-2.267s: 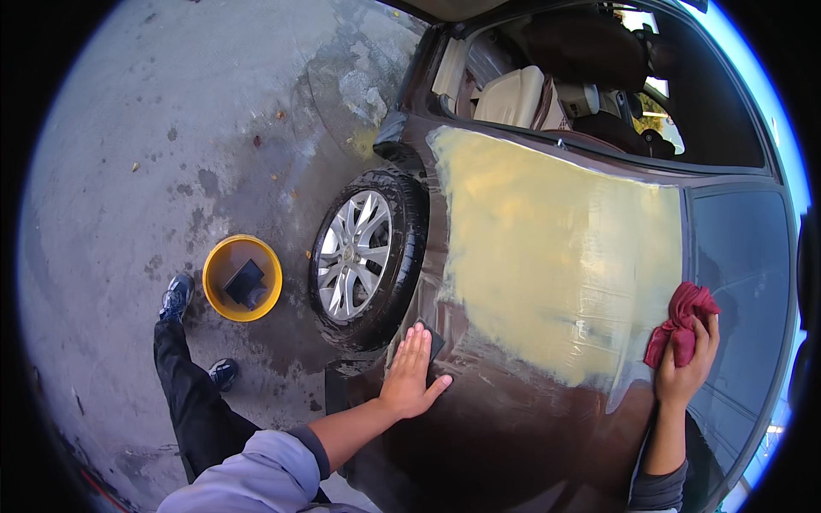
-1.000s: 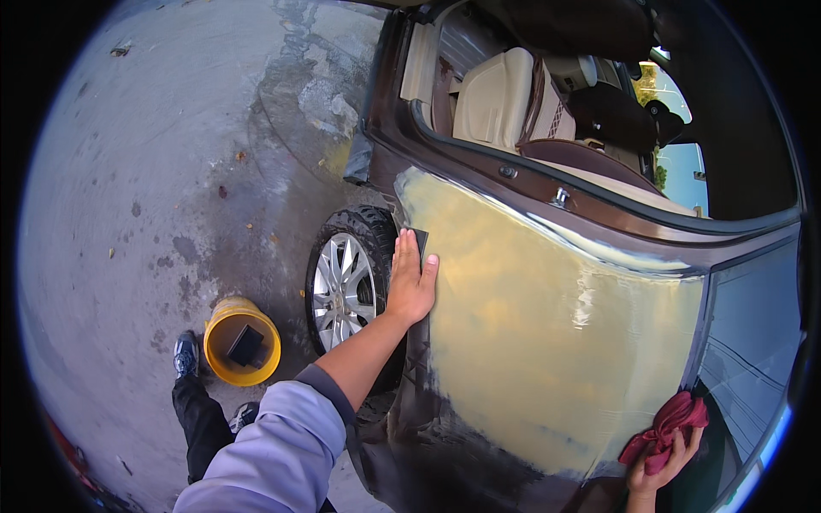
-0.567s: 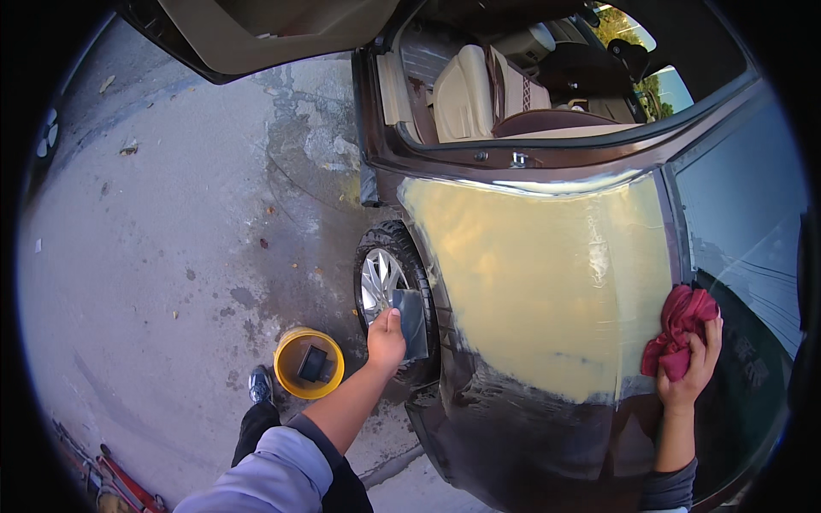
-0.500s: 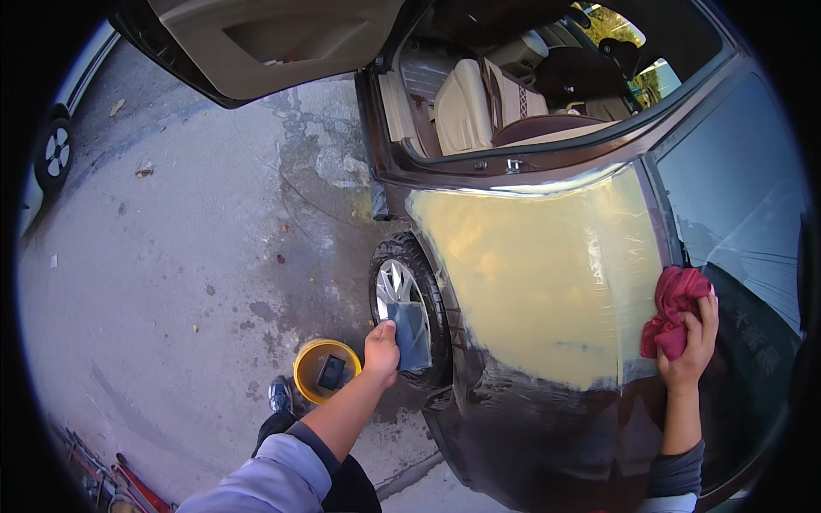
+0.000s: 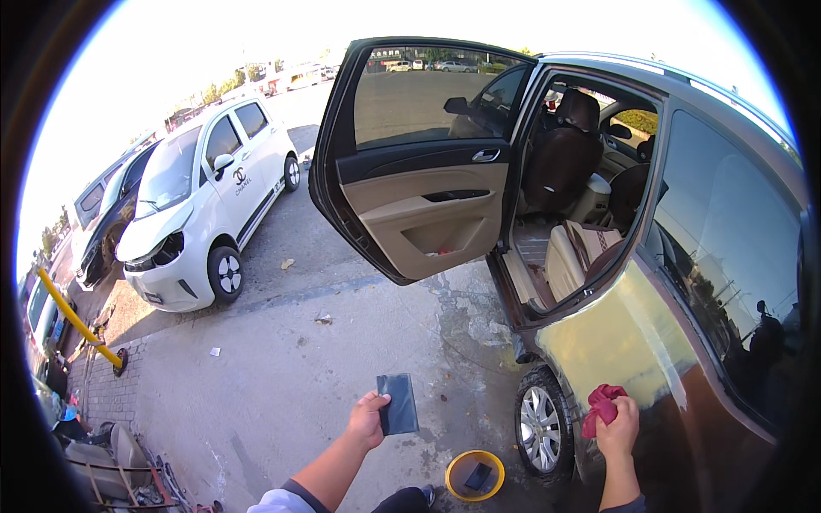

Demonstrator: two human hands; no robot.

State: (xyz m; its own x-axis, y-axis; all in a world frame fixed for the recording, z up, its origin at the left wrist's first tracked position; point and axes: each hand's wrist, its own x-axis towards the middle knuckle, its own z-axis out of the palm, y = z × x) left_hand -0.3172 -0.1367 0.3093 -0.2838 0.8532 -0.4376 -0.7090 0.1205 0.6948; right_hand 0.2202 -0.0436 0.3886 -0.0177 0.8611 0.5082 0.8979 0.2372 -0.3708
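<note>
One dark sheet (image 5: 399,405), one red cloth (image 5: 602,407) beside a brown car (image 5: 711,438)

Two-handed on grey pavement (image 5: 291,368), you pinch the dark sheet in your left hand (image 5: 367,421) at six o'clock, your thumb laid over its face and the other fingers partly hidden behind its left edge. The sheet is held up in the air, well apart from the car. At four o'clock, your right hand (image 5: 617,426) clutches the bunched red cloth in front of the car's side; whether the cloth touches the panel, you cannot tell from this angle. Just beyond it, a pale yellow patch (image 5: 611,342) covers the bodywork above the silver-spoked wheel (image 5: 540,429) toward five o'clock. Near that wheel, at half past five, a yellow bucket (image 5: 470,498) stands on the ground with a dark block (image 5: 478,476) in it. At twelve o'clock, the rear door (image 5: 428,205) stands wide open, its beige and black lining facing you, while a beige seat (image 5: 566,261) shows through the doorway at three. Between nine and ten o'clock, a white car (image 5: 184,231) is parked well apart, and a yellow post (image 5: 77,318) leans between eight and nine.
</note>
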